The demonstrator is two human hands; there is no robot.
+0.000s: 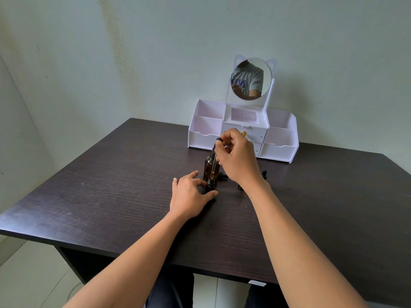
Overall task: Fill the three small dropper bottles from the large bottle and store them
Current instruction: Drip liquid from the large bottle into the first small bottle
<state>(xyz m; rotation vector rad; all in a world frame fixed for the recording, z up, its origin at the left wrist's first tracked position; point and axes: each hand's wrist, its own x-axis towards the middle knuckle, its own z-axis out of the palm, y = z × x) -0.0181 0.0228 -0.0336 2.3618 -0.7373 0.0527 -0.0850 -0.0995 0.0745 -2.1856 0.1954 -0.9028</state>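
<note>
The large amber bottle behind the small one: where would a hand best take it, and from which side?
Take the large amber bottle round its straight cylindrical body, below the shoulder, probably from the left. It stands upright with a narrow neck. The pipette pinched by the right hand crosses its front. The small bottle held by the left hand stands just before it.

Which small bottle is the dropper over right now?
The small bottle gripped by the left hand, in front of the large bottle; the right hand holds the dropper at its mouth. Another bottle stands untouched beside that wrist.
</note>
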